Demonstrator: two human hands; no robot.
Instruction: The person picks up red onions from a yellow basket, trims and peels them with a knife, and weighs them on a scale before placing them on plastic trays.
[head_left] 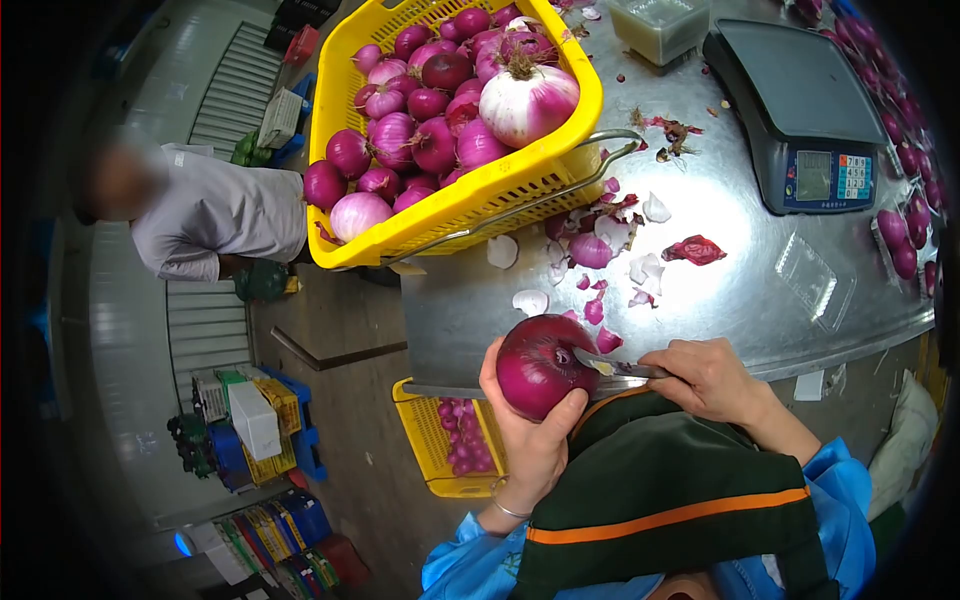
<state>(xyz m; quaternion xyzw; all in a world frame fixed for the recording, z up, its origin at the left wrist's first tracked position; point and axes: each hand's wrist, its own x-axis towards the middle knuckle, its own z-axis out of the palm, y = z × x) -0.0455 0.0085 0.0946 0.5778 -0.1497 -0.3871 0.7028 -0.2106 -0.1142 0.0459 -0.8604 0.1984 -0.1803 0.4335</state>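
Observation:
My left hand (532, 440) cups a large red onion (540, 365) at the near edge of the steel table (720, 290). My right hand (712, 380) grips a small knife (612, 368), its blade tip touching the onion's right end. A yellow basket (455, 210) heaped with red onions stands tilted at the table's far left corner. Loose onion skins (610, 250) lie scattered between the basket and my hands.
A digital scale (800, 110) sits at the back right, a clear tub (660, 25) behind it, onions (905, 240) along the right edge. A second yellow crate (450, 450) with onions is on the floor below. A person in a grey shirt (220, 215) is at the left.

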